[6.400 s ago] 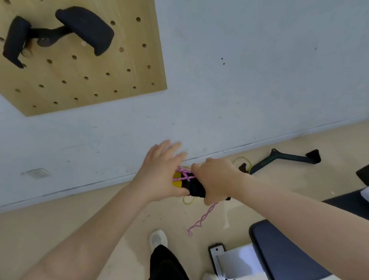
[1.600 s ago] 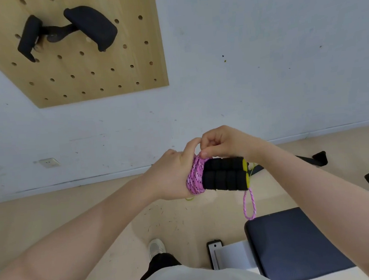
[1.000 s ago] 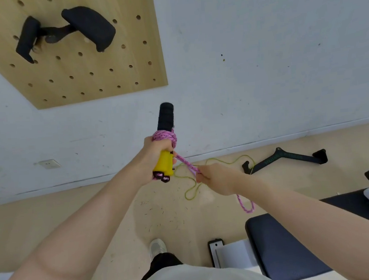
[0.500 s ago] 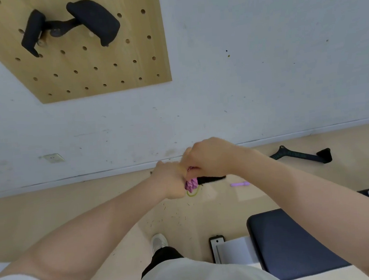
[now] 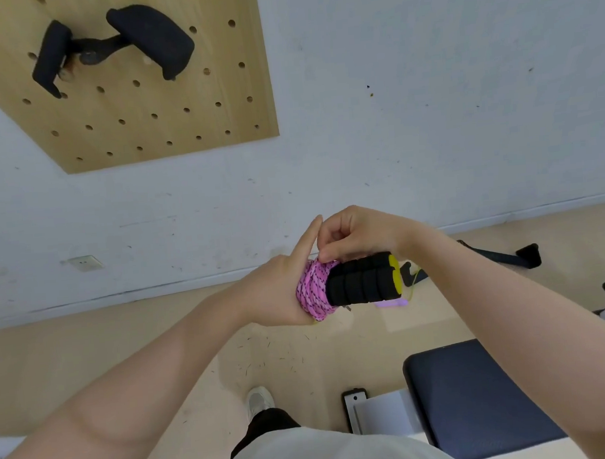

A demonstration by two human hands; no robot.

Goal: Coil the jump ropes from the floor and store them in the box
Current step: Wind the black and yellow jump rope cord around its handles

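Pink jump rope point(image 5: 313, 292) held mid-air above floor, wound round paired black foam handles point(image 5: 361, 282). Left hand point(image 5: 280, 289) cups coil, forefinger straight. Right hand point(image 5: 352, 234) fingers curled, pinching rope end atop coil. Likely light, soft, springy; hold coil itself, else unwinds.

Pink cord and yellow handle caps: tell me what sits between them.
In the head view, the two black foam handles lie side by side between the wound pink cord and the yellow end caps.

Left hand point(image 5: 280, 289) with forefinger straight, right hand point(image 5: 355, 234) curled, fingertips pinched, both forearms outstretched.
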